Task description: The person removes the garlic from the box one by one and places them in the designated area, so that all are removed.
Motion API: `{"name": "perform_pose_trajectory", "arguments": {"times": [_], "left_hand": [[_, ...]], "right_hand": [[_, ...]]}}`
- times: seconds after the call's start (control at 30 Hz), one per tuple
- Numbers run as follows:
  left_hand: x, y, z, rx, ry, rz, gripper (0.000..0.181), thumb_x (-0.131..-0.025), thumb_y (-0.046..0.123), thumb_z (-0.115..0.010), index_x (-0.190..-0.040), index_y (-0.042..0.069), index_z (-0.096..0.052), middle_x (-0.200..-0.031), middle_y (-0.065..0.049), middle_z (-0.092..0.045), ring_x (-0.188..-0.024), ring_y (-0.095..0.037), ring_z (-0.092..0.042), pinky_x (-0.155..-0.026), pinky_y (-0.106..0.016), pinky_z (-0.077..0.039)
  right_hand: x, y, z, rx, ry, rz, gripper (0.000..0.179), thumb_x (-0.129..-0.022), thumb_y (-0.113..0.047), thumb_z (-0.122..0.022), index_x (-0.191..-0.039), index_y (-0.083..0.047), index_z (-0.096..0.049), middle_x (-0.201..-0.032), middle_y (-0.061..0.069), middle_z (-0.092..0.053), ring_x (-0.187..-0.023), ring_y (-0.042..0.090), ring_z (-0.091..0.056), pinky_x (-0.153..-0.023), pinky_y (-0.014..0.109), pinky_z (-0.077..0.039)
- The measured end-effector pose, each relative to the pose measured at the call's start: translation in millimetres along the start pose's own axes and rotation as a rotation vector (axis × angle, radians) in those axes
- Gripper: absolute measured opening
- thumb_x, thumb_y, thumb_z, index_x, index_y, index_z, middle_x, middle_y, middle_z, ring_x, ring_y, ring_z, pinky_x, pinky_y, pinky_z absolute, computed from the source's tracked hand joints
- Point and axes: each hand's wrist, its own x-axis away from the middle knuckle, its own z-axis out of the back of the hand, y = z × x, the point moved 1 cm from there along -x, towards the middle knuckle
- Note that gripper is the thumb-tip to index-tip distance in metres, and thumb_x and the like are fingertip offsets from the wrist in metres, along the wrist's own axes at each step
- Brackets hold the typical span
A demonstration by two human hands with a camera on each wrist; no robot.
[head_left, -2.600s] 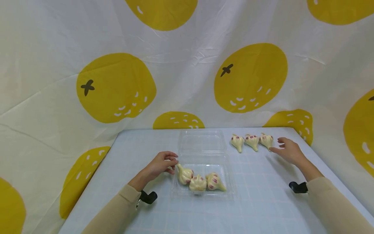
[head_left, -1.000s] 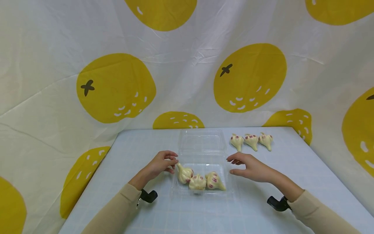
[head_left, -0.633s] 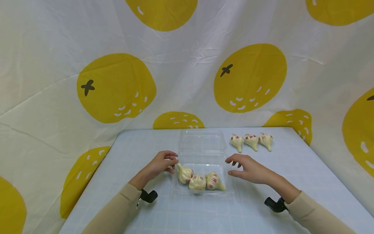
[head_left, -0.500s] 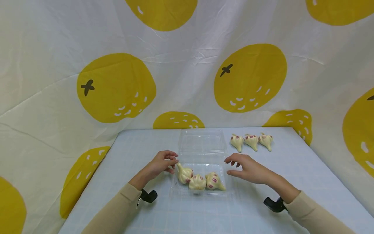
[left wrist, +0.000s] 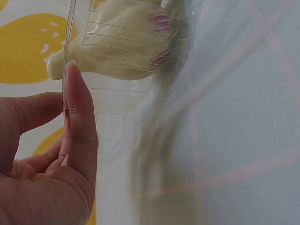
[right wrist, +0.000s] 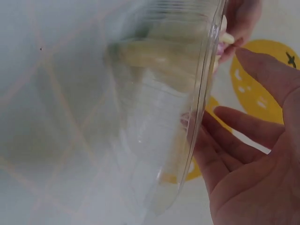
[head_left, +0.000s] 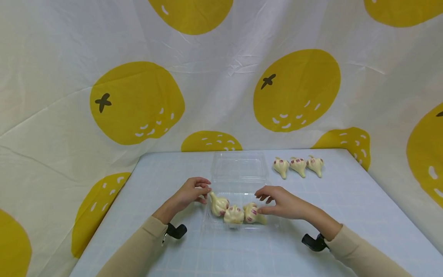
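A clear plastic clamshell box (head_left: 242, 227) stands mid-table with its lid (head_left: 238, 167) laid back behind it. Inside lie a left garlic bulb (head_left: 219, 206), a middle garlic bulb (head_left: 234, 215) and a right garlic bulb (head_left: 250, 212), pale with purple streaks. My left hand (head_left: 189, 194) pinches the box's left rim between thumb and fingers, seen close in the left wrist view beside a garlic bulb (left wrist: 119, 40). My right hand (head_left: 282, 204) is over the box's right side, fingers loosely bent and apart from the thumb, the thumb overlapping the right bulb. Nothing shows between its fingers.
Three more garlic bulbs (head_left: 298, 166) lie in a row at the back right of the light blue checked tabletop (head_left: 166, 169). A white curtain (head_left: 221, 77) printed with yellow fruit hangs behind the table.
My right hand has come from beside the back garlic row to the box's right edge, then further left over the right bulb. My left hand and the bulbs have stayed put.
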Motion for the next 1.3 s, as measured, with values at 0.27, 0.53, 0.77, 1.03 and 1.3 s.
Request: {"name": "perform_pose_trajectory", "arguments": {"times": [0.27,0.53,0.77,1.03,1.3], "left_hand": [[2.2,0.6,-1.0,0.004,-0.001,-0.003,0.040,-0.100,0.005,-0.065,-0.133,-0.013,-0.052,-0.093,-0.009,-0.061,-0.073,-0.016,-0.061,-0.063,-0.028,-0.060],[1.6,-0.1,-1.1,0.011,-0.004,-0.001,0.040,-0.100,0.005,-0.065,-0.133,-0.013,-0.052,-0.093,-0.008,-0.060,-0.073,-0.016,-0.061,-0.063,-0.028,-0.060],[-0.4,-0.5,-0.1,0.014,-0.002,0.001,0.040,-0.100,0.006,-0.066,-0.133,-0.012,-0.052,-0.092,-0.009,-0.060,-0.074,-0.017,-0.061,-0.063,-0.029,-0.060],[-1.0,-1.0,-0.1,0.014,-0.001,0.004,0.040,-0.100,0.005,-0.066,-0.133,-0.013,-0.053,-0.092,-0.008,-0.060,-0.075,-0.017,-0.061,-0.064,-0.029,-0.060],[-1.9,-1.8,0.7,0.016,-0.004,0.001,0.041,-0.099,0.006,-0.066,-0.133,-0.013,-0.053,-0.093,-0.008,-0.060,-0.074,-0.017,-0.061,-0.063,-0.029,-0.060]], "right_hand": [[-9.4,2,-14,-0.022,-0.066,-0.002,0.055,-0.092,-0.031,-0.079,-0.128,0.006,-0.062,-0.122,0.012,-0.068,-0.105,0.024,-0.066,-0.078,0.031,-0.060],[-15.6,-1,-23,0.019,-0.068,-0.024,0.058,-0.086,-0.037,-0.084,-0.124,0.003,-0.066,-0.113,0.005,-0.070,-0.093,0.016,-0.063,-0.068,0.026,-0.055],[-17.7,-4,-26,0.141,-0.084,-0.088,0.050,-0.084,-0.037,-0.085,-0.123,-0.009,-0.069,-0.109,-0.006,-0.069,-0.096,0.011,-0.061,-0.080,0.033,-0.055],[-18.0,-2,-29,0.179,-0.054,-0.092,0.049,-0.081,-0.038,-0.087,-0.120,-0.013,-0.070,-0.106,-0.009,-0.068,-0.095,0.009,-0.060,-0.078,0.032,-0.053],[-14.1,5,-28,-0.016,0.062,-0.001,0.053,-0.082,-0.034,-0.088,-0.122,-0.007,-0.067,-0.112,-0.003,-0.069,-0.100,0.013,-0.064,-0.080,0.032,-0.059]]}}
